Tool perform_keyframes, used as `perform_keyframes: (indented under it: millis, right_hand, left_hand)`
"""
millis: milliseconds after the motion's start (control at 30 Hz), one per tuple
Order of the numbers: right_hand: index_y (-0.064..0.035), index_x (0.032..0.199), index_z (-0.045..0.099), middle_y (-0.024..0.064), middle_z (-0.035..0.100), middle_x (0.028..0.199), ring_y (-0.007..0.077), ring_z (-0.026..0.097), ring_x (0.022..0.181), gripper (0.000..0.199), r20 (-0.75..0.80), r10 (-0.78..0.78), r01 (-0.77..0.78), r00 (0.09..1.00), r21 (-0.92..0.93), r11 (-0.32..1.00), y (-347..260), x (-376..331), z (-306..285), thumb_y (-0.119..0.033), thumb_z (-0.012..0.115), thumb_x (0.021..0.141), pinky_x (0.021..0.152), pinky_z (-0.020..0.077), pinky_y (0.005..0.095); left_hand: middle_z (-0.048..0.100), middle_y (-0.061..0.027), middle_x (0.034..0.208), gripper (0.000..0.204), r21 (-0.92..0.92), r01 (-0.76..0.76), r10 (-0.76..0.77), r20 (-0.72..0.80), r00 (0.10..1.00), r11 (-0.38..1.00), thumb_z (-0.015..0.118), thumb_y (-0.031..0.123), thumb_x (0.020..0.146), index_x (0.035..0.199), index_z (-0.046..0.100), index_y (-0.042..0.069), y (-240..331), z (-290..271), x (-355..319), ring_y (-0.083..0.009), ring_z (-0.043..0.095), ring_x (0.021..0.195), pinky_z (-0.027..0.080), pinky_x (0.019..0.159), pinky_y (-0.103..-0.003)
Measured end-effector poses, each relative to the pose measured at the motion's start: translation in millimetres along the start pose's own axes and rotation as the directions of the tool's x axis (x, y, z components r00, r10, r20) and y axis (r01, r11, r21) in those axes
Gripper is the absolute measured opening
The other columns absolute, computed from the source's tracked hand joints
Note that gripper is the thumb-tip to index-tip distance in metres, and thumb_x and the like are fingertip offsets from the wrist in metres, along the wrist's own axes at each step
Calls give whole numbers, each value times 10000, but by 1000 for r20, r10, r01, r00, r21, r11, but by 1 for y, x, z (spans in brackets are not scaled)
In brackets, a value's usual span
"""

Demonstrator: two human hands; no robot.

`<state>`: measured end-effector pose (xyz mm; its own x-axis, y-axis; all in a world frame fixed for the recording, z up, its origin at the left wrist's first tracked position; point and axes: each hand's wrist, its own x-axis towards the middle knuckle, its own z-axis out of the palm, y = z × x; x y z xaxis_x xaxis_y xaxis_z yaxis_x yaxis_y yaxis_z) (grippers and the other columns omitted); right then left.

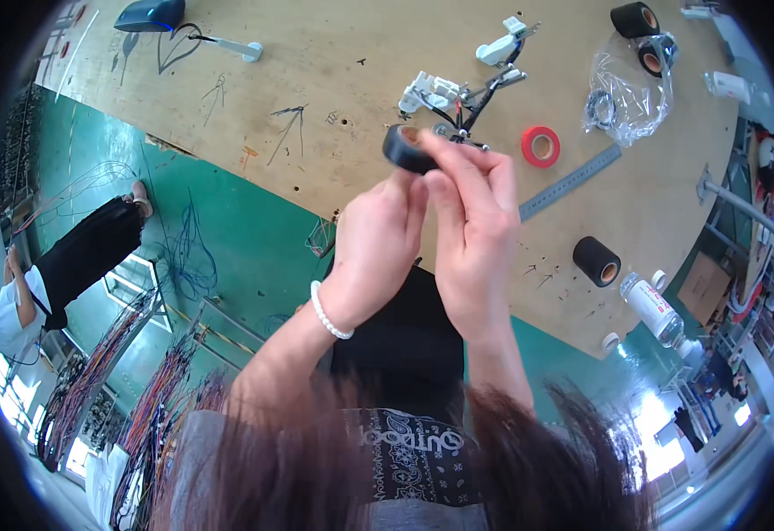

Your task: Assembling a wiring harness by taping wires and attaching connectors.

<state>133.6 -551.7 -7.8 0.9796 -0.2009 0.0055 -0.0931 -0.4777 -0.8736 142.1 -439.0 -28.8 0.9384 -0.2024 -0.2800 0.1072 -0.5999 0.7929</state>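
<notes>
A roll of black tape [404, 152] is held up over the near part of the wooden board, tilted so its brown core shows. My right hand [480, 217] is closed, its fingertips at the core and side of the roll. Against the roll's lower edge, my left hand [373, 234] has its fingers pinched together; their tips are partly hidden. A white beaded bracelet circles my left wrist. Just beyond the roll lies a wire harness with white connectors [435, 90] and black-wrapped branches. A roll of red tape [541, 147] lies to the right of my hands.
A steel ruler [573, 181] lies on the board [316, 53]. Farther right are a black roll [596, 261], a plastic bottle [652, 310] and a clear bag [630, 97] with tape rolls. Bundled wires [161, 398] hang at lower left, near another person [86, 252].
</notes>
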Motion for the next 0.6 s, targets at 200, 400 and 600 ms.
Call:
perform_keyframes:
  millis: [200, 400, 600]
  right_hand:
    - [-10, 1060, 624, 49, 661, 1007, 133, 595, 939, 201, -14, 606, -414, 795, 719, 559, 35, 7, 37, -142, 682, 919, 854, 489, 327]
    - [-45, 1109, 583, 103, 613, 1213, 216, 603, 1038, 270, 353, 514, -493, 782, 855, 162, 54, 10, 41, -224, 667, 926, 906, 495, 380]
    - [-45, 1113, 641, 95, 535, 1167, 160, 558, 977, 249, 140, 190, -236, 972, 585, 776, 64, -32, -4, -230, 656, 947, 884, 449, 328]
  left_hand:
    - [590, -167, 677, 214, 88, -19, 20, -13, 1000, 996, 521, 194, 994, 858, 539, 30, 8, -5, -11, -349, 588, 594, 446, 530, -443]
    - [459, -93, 604, 299, -366, 279, -211, 215, 953, 888, 484, 231, 1032, 839, 572, 20, -9, -14, -7, -142, 403, 535, 357, 512, -320]
    - [473, -91, 611, 294, -287, 183, -141, 161, 977, 940, 480, 229, 1032, 855, 573, 14, -12, -5, -12, -167, 411, 497, 351, 492, -324]
